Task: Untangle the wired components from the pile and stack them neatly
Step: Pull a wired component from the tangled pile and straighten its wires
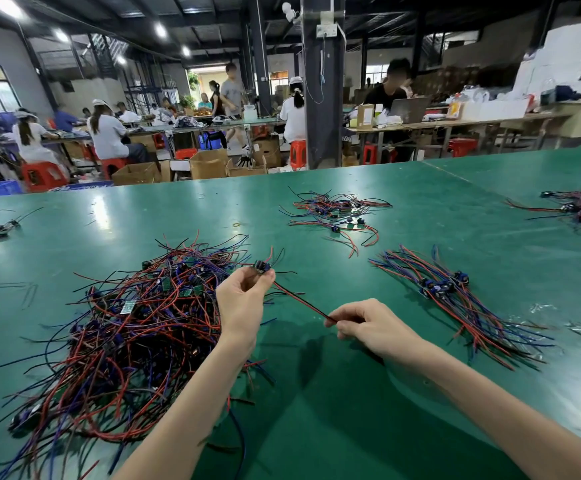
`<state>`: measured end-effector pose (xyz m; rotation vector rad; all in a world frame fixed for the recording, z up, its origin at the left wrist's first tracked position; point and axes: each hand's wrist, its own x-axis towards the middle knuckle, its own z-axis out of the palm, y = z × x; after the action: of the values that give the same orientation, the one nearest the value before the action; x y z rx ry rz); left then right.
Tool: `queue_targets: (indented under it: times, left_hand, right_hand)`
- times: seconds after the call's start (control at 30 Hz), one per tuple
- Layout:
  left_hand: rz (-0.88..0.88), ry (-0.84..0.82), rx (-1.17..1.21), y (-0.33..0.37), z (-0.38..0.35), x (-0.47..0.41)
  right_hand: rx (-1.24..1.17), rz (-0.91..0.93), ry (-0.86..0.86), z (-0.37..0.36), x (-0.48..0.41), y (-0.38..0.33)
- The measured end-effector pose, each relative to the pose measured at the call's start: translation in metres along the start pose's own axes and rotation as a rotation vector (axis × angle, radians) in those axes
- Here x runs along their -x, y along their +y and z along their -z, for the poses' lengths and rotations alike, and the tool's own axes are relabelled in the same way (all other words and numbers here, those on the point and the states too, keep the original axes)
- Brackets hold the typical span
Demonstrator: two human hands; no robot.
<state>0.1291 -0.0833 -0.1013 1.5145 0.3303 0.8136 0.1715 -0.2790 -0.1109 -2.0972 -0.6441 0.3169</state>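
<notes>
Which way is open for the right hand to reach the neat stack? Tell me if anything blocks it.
Probably yes: bare green table lies between the right hand and the neat stack. But that hand pinches wires stretched from the left hand, so it would carry them along.

Bright overhead lamps (6,5); table (317,209) glare; edges warped

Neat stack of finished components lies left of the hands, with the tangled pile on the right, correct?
Reversed. The head view shows the neat stack right of the hands, left and right, and the tangled pile on the left.
</notes>
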Motion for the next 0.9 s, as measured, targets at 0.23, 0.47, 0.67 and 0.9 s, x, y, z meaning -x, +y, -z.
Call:
queue_targets:
  times: [0.23, 0.47, 0.67, 0.9]
  left_hand:
    - [-0.006, -0.036, 0.047, 0.005, -0.01, 0.006]
    - [-0.05, -0.089, 0.038, 0.004, -0.018, 0.015]
    - [-0.009, -0.025, 0.02, -0.004, -0.011, 0.009]
    - [-0.065, -0.08, -0.039, -0.005, -0.021, 0.018]
  right_hand:
    - [0.019, -0.061, 0.057, 0.003, -0.006, 0.007]
    - [-0.014, -0.129, 0.147, 0.01, -0.01, 0.013]
    - [0.023, -0.102, 0.123, 0.006, -0.008, 0.009]
    - [0.097, -0.105, 0.19, 0.014, -0.01, 0.013]
